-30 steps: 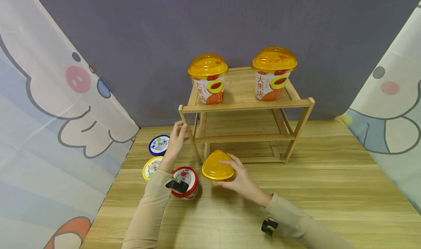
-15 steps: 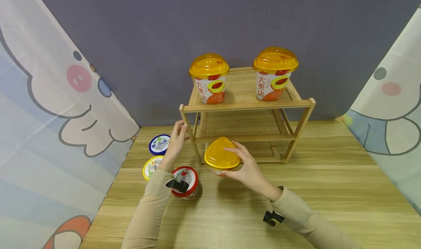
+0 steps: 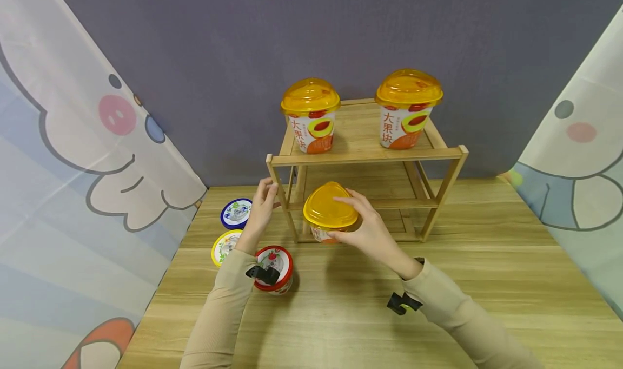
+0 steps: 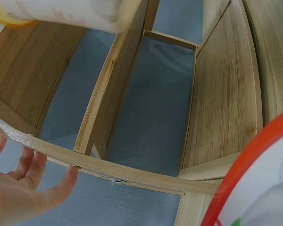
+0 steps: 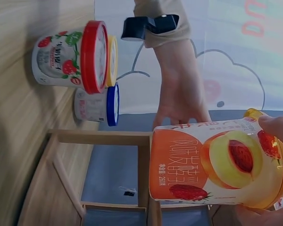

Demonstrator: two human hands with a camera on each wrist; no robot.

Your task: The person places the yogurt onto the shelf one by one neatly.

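Observation:
My right hand (image 3: pixel 372 234) grips a yogurt cup (image 3: pixel 331 206) with a domed orange lid, thumb on the near side and fingers on the far side. The cup is raised in front of the wooden rack (image 3: pixel 365 155), overlapping its middle shelf in the head view. Peach and strawberry pictures on the cup show in the right wrist view, where the cup (image 5: pixel 203 165) lies across my left hand's fingertips. My left hand (image 3: pixel 260 212) holds the rack's front left leg, the thumb (image 4: pixel 66 181) and fingers at its edge.
Two more orange-lidded cups, one on the left (image 3: pixel 311 117) and one on the right (image 3: pixel 406 109), stand on the top shelf. Left of the rack sit a red-lidded tub (image 3: pixel 273 256), a yellow-lidded tub (image 3: pixel 225 245) and a blue-lidded tub (image 3: pixel 236 213). A grey wall rises behind.
My right hand has lifted the yogurt cup from in front of the rack's foot up toward the middle shelf. The left hand stays on the rack leg.

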